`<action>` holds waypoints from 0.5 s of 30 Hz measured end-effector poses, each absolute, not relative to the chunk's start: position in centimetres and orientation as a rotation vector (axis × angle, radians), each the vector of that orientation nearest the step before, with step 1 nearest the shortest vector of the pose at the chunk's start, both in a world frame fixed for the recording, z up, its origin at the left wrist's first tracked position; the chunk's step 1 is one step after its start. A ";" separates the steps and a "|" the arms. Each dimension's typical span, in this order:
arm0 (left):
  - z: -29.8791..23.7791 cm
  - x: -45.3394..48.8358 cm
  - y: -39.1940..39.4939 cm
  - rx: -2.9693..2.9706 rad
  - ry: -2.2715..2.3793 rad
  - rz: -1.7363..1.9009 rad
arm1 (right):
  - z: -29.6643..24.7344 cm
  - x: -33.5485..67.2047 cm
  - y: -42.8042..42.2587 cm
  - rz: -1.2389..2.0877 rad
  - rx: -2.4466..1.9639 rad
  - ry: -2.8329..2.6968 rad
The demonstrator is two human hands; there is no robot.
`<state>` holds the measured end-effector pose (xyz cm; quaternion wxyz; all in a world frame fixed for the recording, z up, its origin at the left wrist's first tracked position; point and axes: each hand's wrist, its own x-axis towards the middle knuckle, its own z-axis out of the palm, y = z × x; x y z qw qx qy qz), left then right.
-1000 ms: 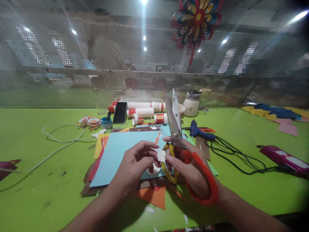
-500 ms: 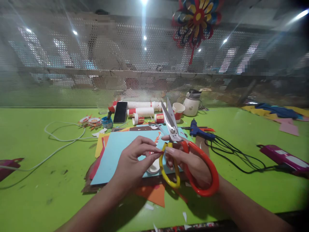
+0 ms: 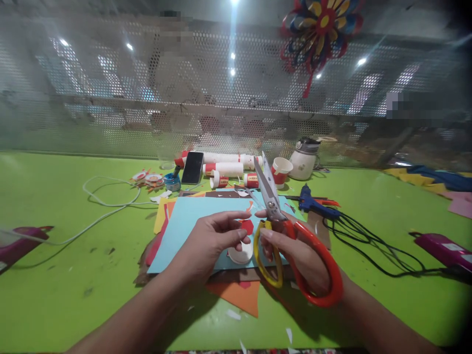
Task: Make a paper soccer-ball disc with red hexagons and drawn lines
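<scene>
My right hand (image 3: pixel 295 253) grips large scissors (image 3: pixel 275 211) with one yellow and one red-orange handle loop, the blades pointing away and slightly up. My left hand (image 3: pixel 212 241) pinches a small red paper piece (image 3: pixel 248 227) beside the scissors' pivot. Both hands hover over a light blue paper sheet (image 3: pixel 188 221) lying on a stack of coloured sheets. A small white round lid (image 3: pixel 241 255) rests on the blue sheet under my hands.
On the green table (image 3: pixel 73 275) lie a white cable (image 3: pixel 106 201), a black phone (image 3: pixel 192 167), white and red tubes (image 3: pixel 224 169), a paper cup (image 3: pixel 280 171), a white jug (image 3: pixel 304 158), a blue glue gun (image 3: pixel 315 205) with black cord, and a magenta tool (image 3: pixel 442 248). A perforated metal screen stands behind.
The scissors have tilted down from nearly upright to lying lower and flatter. The small piece in my left fingers showed white before and shows red now. The view shifted slightly left.
</scene>
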<state>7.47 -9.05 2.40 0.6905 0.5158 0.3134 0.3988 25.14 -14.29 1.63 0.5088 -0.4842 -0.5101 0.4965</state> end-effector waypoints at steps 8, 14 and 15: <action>2.2 7.5 -9.0 1.119 0.711 0.885 | 1.6 25.1 -14.6 1.193 -1.173 -1.252; 2.4 7.5 -9.2 1.126 0.699 0.852 | 1.8 24.6 -14.6 1.113 -1.146 -1.296; 2.4 7.5 -9.3 1.123 0.701 0.832 | 1.9 24.6 -14.6 1.089 -1.146 -1.309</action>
